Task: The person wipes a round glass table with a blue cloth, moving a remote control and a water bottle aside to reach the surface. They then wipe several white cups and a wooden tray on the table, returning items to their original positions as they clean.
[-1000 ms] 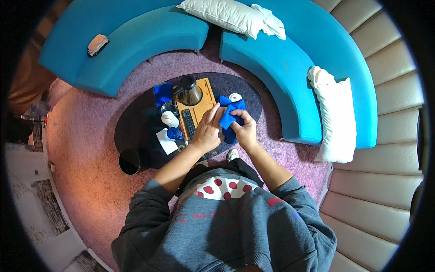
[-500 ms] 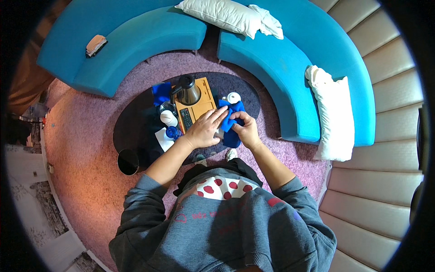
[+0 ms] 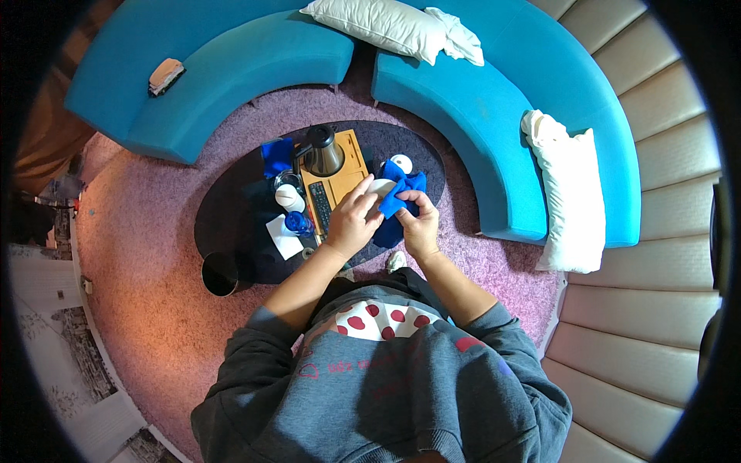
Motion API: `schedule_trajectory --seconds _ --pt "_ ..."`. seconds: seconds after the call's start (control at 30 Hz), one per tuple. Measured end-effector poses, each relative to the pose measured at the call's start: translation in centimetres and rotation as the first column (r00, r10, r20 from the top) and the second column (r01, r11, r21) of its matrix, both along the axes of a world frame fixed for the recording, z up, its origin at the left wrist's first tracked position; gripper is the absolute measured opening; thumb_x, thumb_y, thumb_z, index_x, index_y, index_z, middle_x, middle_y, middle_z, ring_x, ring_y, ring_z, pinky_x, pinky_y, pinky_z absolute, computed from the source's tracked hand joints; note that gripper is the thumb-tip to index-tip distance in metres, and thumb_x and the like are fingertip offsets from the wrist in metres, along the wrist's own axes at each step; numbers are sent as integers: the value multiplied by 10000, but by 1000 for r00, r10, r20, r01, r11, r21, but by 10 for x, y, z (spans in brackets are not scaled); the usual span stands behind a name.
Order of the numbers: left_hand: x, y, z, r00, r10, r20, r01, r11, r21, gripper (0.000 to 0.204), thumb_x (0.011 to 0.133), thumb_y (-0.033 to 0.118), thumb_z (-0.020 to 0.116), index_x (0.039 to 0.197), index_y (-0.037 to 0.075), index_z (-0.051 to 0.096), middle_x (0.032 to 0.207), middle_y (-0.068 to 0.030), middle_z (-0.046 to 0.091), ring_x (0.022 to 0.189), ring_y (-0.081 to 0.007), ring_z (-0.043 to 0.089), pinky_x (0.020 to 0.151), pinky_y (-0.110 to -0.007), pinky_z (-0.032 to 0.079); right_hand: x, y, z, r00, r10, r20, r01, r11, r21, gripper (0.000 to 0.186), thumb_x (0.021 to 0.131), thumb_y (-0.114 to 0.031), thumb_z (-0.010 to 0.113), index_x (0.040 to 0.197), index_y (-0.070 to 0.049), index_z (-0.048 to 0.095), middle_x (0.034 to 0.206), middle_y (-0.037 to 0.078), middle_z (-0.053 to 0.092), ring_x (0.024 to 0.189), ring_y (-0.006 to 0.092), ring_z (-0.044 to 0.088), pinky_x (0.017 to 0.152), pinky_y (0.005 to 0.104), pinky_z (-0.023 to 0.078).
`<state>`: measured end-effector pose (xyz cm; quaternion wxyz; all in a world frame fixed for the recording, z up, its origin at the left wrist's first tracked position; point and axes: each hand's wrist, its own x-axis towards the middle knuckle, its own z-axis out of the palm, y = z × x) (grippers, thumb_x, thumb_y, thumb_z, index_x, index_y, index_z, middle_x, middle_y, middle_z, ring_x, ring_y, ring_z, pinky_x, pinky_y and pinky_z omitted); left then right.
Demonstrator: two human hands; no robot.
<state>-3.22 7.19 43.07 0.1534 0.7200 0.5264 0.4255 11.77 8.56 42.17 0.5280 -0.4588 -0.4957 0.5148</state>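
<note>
My left hand (image 3: 353, 221) is closed on a small white cup-like object (image 3: 380, 187), gripped by its near side; its exact shape is partly hidden by fingers and cloth. My right hand (image 3: 418, 226) pinches a blue cloth (image 3: 407, 185), which lies bunched against the right side of the white object. Both hands are over the right part of a dark oval table (image 3: 224, 208). Just beyond the cloth stands a round white item (image 3: 401, 163), perhaps a roll or lid. More blue fabric hangs beneath the right hand.
A steel kettle (image 3: 324, 157) stands on a wooden tray (image 3: 353, 158). Left of it are a folded blue cloth (image 3: 276, 157), a white cylinder (image 3: 289, 198), a blue glass (image 3: 299, 224) and white paper (image 3: 284, 238). A dark bin (image 3: 219, 274) adjoins the table; curved turquoise sofas (image 3: 455, 139) surround it.
My left hand has turned and drawn back from the cloth, and the white object now shows between both hands. The blue cloth has been lifted and bunched against it.
</note>
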Motion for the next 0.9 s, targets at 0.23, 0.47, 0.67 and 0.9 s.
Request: schedule_trajectory --seconds 0.23,0.47,0.67,0.9 --pt "-5 -1 1 996 -81 -45 85 992 97 267 697 95 674 928 -1 581 1285 -156 462 1032 -323 543 848 -373 465 3 -1 28 946 68 318 -148 961 235 245 749 31 590 988 -17 610 922 86 587 830 193 576 778 288 454" --pt "-5 -4 -9 980 -78 -186 91 994 63 277 674 56 664 931 -17 591 1230 -162 504 1026 -335 522 887 -383 441 17 1 32 595 -118 795 -534 681 501 327 687 -30 603 1009 -82 630 1125 190 538 1127 362 480 939 426 403" --pt "-9 -3 -3 988 -99 -114 112 987 112 342 744 69 639 1063 0 535 1095 -186 556 1025 -350 527 878 -405 442 39 -7 22 464 -73 883 -745 507 433 271 703 -101 590 973 -77 606 1197 200 506 1205 350 426 985 475 359" --pt "-18 -4 -13 996 -84 -37 84 996 -7 362 736 68 639 1073 10 520 1212 -175 510 1029 -352 520 877 -409 429 32 2 27 497 -92 863 -765 424 485 171 697 -94 582 855 -48 538 1175 206 516 1173 356 459 963 471 382"
